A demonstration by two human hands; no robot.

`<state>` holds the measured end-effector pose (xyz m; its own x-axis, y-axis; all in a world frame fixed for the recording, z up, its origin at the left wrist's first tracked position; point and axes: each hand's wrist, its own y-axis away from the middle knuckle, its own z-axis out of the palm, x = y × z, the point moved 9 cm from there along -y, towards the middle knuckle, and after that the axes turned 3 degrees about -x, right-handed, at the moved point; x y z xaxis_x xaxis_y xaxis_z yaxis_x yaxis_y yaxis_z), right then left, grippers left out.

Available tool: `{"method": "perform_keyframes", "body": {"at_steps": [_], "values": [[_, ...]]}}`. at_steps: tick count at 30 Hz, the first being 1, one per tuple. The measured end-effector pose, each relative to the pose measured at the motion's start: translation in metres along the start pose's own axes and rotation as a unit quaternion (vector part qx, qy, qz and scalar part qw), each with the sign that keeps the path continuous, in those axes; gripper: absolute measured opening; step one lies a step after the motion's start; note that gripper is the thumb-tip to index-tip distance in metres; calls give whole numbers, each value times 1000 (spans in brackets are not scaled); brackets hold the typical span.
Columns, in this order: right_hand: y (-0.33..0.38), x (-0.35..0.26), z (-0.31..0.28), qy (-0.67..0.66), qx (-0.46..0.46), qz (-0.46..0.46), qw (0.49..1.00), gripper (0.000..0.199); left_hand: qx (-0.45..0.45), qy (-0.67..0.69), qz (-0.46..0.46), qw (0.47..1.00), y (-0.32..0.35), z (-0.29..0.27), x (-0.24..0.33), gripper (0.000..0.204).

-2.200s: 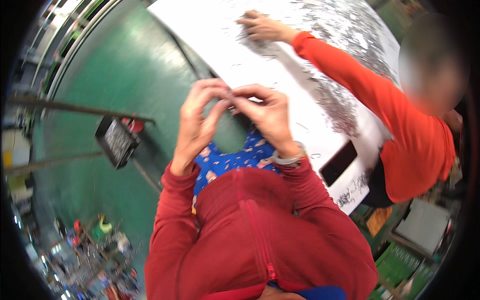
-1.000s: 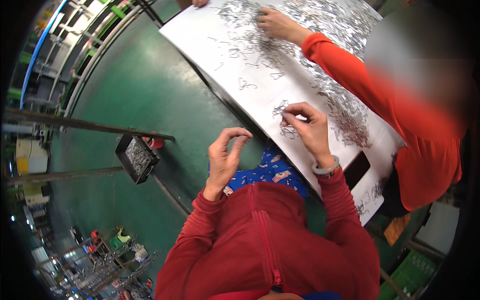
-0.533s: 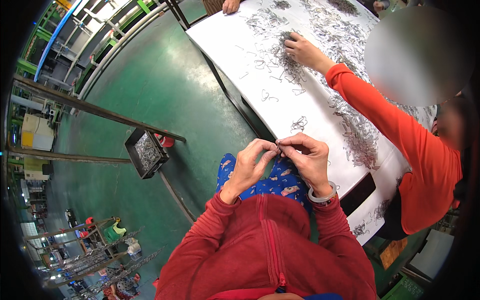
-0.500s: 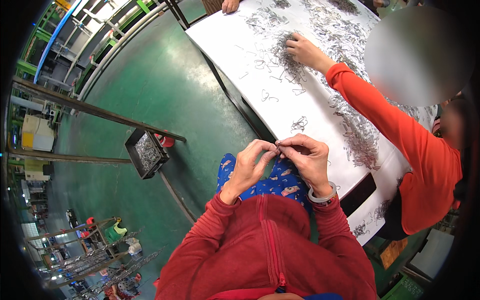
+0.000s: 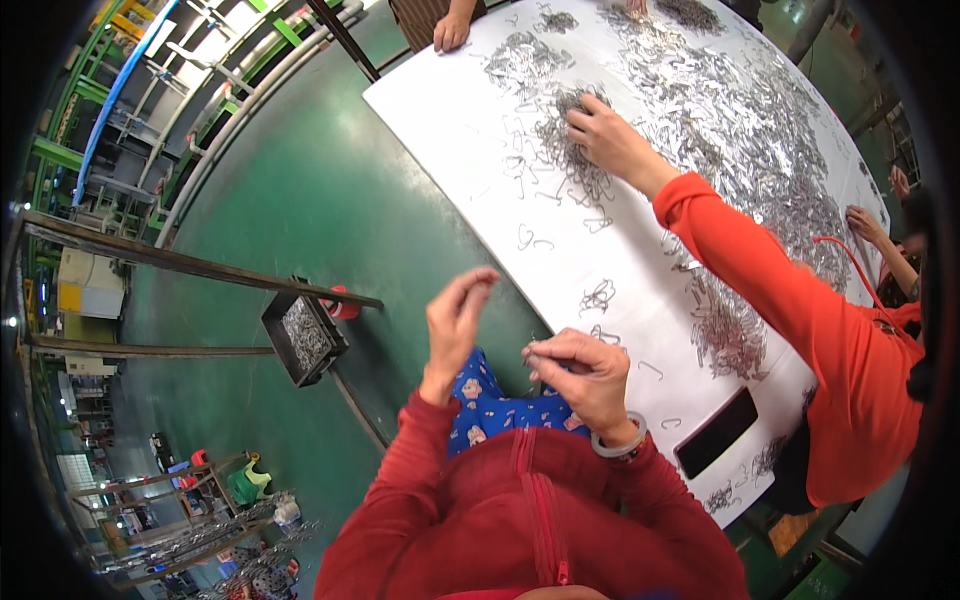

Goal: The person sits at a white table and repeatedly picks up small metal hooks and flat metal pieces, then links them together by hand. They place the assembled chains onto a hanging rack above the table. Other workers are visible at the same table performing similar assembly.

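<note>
I sit at the near edge of a white table (image 5: 470, 150) strewn with small bent wire clips (image 5: 720, 110). My right hand (image 5: 583, 375), a bracelet on its wrist, is closed at the table's edge around small wire clips that glint at its fingertips. To the left of it, my left hand (image 5: 455, 322) is raised over the green floor. Its fingers are curled close to the thumb and nothing shows in them. A few loose clips (image 5: 598, 297) lie on the table just beyond my right hand.
A person's hand in an orange sleeve (image 5: 610, 140) rests on a clip pile across the table. Other people's hands are at the far edge (image 5: 450, 30) and far right (image 5: 862, 222). A black tray of metal parts (image 5: 303, 340) sits on a bar frame to my left.
My hands were together at the table's edge half a second ago. The left hand has since lifted up and away to the left, while the right stays closed on the clips.
</note>
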<state>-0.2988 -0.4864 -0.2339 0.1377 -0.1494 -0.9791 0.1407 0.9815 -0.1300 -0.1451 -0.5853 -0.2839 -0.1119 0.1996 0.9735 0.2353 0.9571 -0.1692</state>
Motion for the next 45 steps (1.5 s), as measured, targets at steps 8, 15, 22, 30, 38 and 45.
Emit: {"method": "perform_keyframes", "body": {"at_steps": [8, 15, 22, 30, 38, 45], "values": [[4, 4, 9, -16, -22, -10, 1000, 16, -5, -452, 134, 882, -141, 11, -71, 13], [6, 1, 6, -22, 18, -38, 999, 15, -86, -239, 31, 967, -136, 5, -72, 11], [11, 8, 17, -19, 0, 24, 1000, 16, -77, -111, -28, 990, -39, -2, 19, 14], [2, -2, 20, 9, 7, 26, 1000, 15, -115, -17, 131, 985, 39, -12, 102, 11], [-5, -26, 29, 12, -8, -19, 1000, 16, 3, -67, 206, 976, 47, -10, 126, 11], [-14, -34, 30, 19, 16, -84, 996, 34, 58, 5, 111, 992, 36, -27, 117, 11]]}}
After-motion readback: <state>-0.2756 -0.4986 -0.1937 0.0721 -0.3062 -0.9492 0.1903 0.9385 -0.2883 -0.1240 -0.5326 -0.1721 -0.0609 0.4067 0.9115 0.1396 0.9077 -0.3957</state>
